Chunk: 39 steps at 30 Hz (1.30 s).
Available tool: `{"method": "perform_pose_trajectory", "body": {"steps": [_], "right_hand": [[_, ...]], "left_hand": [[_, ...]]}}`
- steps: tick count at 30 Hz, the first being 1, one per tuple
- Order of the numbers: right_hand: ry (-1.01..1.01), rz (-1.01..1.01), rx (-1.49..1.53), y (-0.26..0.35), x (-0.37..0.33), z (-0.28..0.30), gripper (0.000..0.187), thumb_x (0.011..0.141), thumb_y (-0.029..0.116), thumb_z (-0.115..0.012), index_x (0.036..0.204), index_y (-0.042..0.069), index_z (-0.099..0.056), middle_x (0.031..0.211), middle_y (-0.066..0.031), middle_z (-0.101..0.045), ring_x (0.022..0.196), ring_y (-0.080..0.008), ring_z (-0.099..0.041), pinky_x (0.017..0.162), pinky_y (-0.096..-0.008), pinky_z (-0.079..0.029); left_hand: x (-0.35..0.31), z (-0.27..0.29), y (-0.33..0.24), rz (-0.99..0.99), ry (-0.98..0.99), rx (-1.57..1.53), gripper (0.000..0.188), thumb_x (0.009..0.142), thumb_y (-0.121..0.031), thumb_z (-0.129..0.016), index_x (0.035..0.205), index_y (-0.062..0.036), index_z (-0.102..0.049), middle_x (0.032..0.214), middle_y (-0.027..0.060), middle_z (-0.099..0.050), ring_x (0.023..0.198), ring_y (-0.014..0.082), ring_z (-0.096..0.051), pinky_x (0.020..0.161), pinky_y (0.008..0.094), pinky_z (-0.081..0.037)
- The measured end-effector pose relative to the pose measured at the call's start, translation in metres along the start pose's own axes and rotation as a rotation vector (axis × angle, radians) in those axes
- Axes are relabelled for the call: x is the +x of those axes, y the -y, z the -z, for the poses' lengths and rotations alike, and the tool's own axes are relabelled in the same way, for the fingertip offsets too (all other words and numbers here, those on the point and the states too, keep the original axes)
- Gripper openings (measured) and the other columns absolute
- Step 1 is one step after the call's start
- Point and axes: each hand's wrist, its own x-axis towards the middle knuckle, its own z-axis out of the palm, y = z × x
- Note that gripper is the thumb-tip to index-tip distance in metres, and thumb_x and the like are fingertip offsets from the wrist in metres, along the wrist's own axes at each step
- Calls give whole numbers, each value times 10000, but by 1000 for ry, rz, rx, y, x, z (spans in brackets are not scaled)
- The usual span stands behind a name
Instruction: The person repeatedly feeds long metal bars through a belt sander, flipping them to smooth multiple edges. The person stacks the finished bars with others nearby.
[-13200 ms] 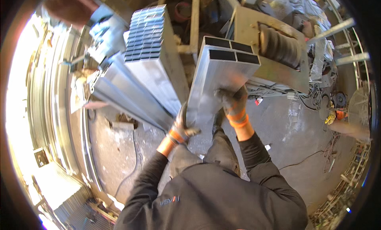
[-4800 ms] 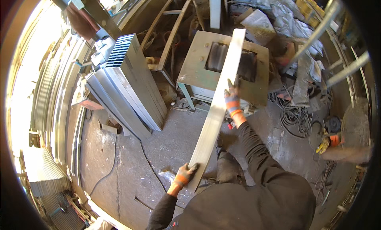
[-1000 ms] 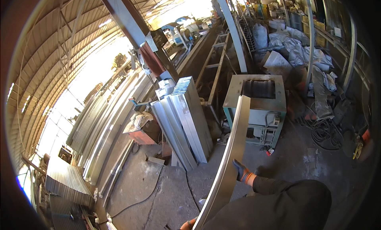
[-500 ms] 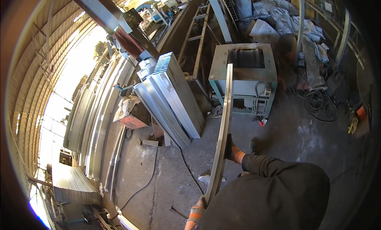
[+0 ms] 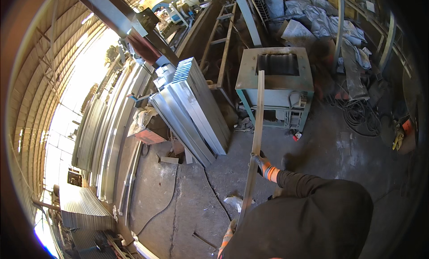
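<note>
A long, narrow metal profile (image 5: 258, 120) slants up and away from my body, its far end in front of the green-grey metal cabinet (image 5: 248, 84). Partway along it, my right hand (image 5: 262, 164), in a dark and orange glove, is closed round the profile with the fingers over its edge. My left hand (image 5: 229, 235), also gloved, grips the near end low in the picture; my dark sleeve and body hide part of it.
Bundled shiny metal profiles (image 5: 199, 109) stand to the left of the cabinet, beside a steel column. More long sheets (image 5: 111, 129) lie farther left. Cables (image 5: 163, 210) cross the concrete floor. A coiled hose (image 5: 359, 118) and grey plastic sheeting (image 5: 328, 24) lie at the right.
My right hand has moved slightly up along the profile, its fingers now showing over the edge. The profile's near part has shifted a little, and my left hand sits slightly lower and farther right.
</note>
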Motion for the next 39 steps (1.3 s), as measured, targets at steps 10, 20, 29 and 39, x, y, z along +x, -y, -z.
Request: {"method": "perform_pose_trajectory", "body": {"steps": [10,20,29,39], "right_hand": [[-73,84,101,-12,17,10,445,957,241,-954,1266,61,-690,1180,-72,-735,1083,-207,-690,905,-417,-611],[-291,400,-316,87,58,-43,673,927,331,-976,1421,23,-639,1238,-121,-759,1091,-259,-702,976,-422,-568],[-504,894,-1736,256,170,-21,1130,969,575,-803,1788,-37,-322,1883,-317,-222,1735,-495,-251,1425,-601,-196],[-439,649,-1963,426,551,58,843,1132,576,-591,1722,-17,-490,1799,-296,-447,1682,-482,-392,1421,-573,-231]], "left_hand": [[5,0,13,-47,-50,57,957,957,-495,-885,1700,-65,-462,1415,236,-745,1249,385,-765,1012,549,-616],[52,34,-92,-197,-669,517,845,970,-652,-808,1526,-58,-581,1165,214,-771,1010,413,-798,798,593,-627],[206,55,-211,-238,-106,-69,741,972,-645,-864,1347,-25,-714,1212,259,-833,1156,457,-800,963,520,-624],[521,42,-458,-241,116,-315,804,1036,-682,-784,1418,23,-734,1257,232,-836,1200,379,-804,1036,452,-608]]}}
